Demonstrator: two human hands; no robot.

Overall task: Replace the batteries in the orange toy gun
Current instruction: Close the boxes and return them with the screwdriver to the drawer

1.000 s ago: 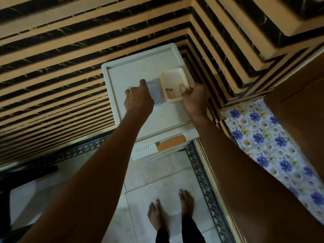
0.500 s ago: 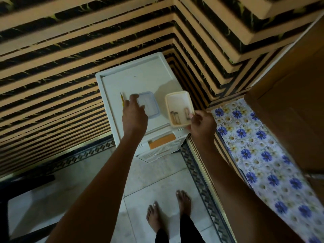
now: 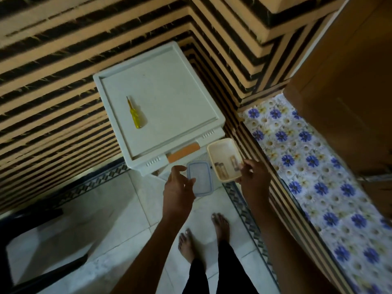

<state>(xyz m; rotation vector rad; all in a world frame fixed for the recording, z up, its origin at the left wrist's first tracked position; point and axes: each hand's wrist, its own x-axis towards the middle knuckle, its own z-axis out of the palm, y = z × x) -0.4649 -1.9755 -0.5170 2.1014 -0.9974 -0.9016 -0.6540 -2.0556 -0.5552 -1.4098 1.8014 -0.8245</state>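
Both arms are bare to the edge of the view — no sleeves, watch or rings that can be made out. Left hand (image 3: 178, 187) and right hand (image 3: 253, 177) ungloved. Black trousers (image 3: 212, 272) — feet (image 3: 220, 227) bare, toenails possibly pale-painted.

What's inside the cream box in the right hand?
The cream box, held by the right hand, holds a few small batteries; the exact count is blurred. The thumb covers its near corner.

A white plastic drawer unit (image 3: 169, 98) stands in a corner of striped wall panels (image 3: 53, 60). A flowered cloth (image 3: 318, 177) lies to its right, above pale floor tiles (image 3: 106, 209).
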